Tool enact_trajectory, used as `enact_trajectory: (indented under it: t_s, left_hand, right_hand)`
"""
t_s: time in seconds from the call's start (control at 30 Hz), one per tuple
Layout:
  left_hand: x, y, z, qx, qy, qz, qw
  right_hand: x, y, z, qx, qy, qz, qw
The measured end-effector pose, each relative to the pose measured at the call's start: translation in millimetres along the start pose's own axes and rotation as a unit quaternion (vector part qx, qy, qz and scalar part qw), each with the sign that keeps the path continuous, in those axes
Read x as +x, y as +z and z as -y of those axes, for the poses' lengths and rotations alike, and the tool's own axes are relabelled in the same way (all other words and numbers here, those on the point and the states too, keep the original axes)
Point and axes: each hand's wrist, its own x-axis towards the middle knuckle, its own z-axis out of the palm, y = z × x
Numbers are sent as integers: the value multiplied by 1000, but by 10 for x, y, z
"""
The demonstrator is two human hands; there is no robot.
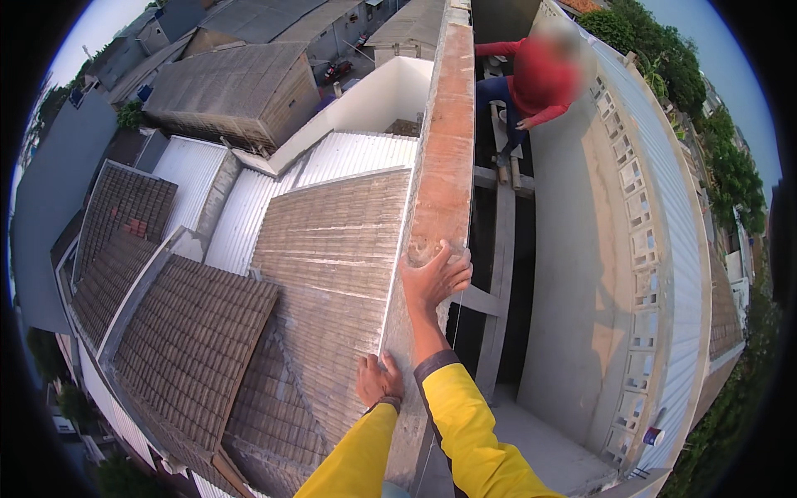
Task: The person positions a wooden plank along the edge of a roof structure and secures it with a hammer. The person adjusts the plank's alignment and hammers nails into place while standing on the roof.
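A narrow wall top runs away from me, with a course of orange-red bricks (448,149) on its far part and grey mortar on the nearer part. My right hand (434,275) lies at the near end of the bricks, thumb across the top and fingers curled over the right edge. A rough patch of mortar (425,247) shows beside the thumb. Closer to me, my left hand (379,382) grips the left edge of the wall, its fingers bent. Both arms wear yellow sleeves with dark cuffs. The undersides of both hands are hidden.
Tiled roofs (199,349) and white corrugated sheets (357,158) lie below on the left. On the right, concrete beams (501,266) cross a dark drop. A person in a red top (540,79) sits beyond them. A can (654,436) stands by the vent-block wall (639,282).
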Motion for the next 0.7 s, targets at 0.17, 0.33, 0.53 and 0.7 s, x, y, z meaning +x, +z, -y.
enact_trajectory:
  t_s: [0.17,0.33,0.53,0.7]
  left_hand:
    - [2,33,-6,12,8,-23,1000]
    - [12,-61,-83,7,-17,17,1000]
    - [11,-52,-56,19,-14,20,1000]
    - [-11,-32,-108,13,-6,26,1000]
  right_hand:
    - [653,186,70,-1,9,43,999]
    - [1283,380,304,-34,-1,39,999]
    - [1899,511,559,-71,37,113,990]
    - [2032,878,325,-33,21,80,996]
